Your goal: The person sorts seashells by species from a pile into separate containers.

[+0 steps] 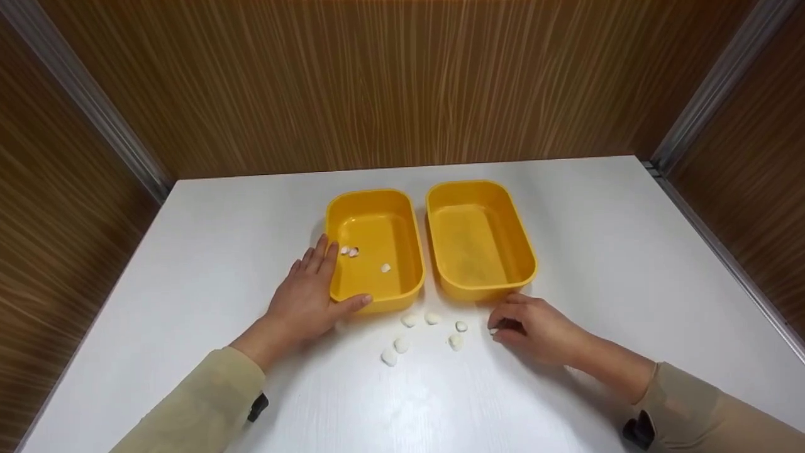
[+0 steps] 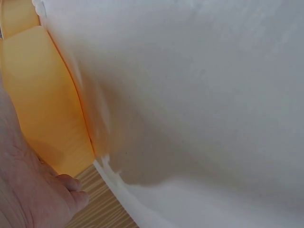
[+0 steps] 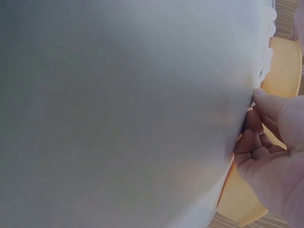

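My left hand (image 1: 305,305) rests with straight fingers along the left side and front corner of a yellow bin (image 1: 377,303); in the left wrist view its fingers lie against the orange-lit wall (image 2: 47,99). Inside that bin are a few small whitish pieces, one alone (image 1: 385,268) and others near the fingertips. At the front of a second yellow bin (image 1: 484,292), my right hand (image 1: 534,327) pinches a small white pebble-like piece (image 1: 493,331) at the table surface, mostly hidden by thumb and fingers. Several similar white pieces (image 1: 456,341) lie on the table between the hands.
Both bins stand side by side on a white table (image 1: 629,264), with a narrow gap between them. Wood-grain panels (image 1: 402,88) enclose the back and both sides. Small black objects (image 1: 258,408) show under both sleeve cuffs.
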Tool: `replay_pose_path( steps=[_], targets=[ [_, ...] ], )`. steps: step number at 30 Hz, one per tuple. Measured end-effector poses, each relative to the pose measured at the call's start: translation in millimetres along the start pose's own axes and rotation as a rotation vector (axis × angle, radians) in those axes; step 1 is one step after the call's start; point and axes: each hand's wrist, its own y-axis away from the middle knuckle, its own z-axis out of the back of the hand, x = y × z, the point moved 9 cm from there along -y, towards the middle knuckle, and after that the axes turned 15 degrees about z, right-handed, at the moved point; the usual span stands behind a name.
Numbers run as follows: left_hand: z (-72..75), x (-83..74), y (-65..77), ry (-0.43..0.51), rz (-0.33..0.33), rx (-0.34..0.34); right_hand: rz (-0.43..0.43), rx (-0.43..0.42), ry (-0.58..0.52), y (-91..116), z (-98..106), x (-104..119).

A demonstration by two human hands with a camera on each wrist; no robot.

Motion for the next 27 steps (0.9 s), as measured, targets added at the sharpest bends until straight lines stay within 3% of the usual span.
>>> replay_pose_path(
  steps=[20, 27],
  targets=[
    [0.5, -0.6, 1.2, 0.009, -0.016, -0.015, 0.094, 0.000, -0.006, -4.8, -0.7, 8.1],
    [0.6, -0.5, 1.0, 0.014, -0.013, -0.010, 0.024, 0.034, -0.033, -4.1, -1.1, 4.4]
  ],
)
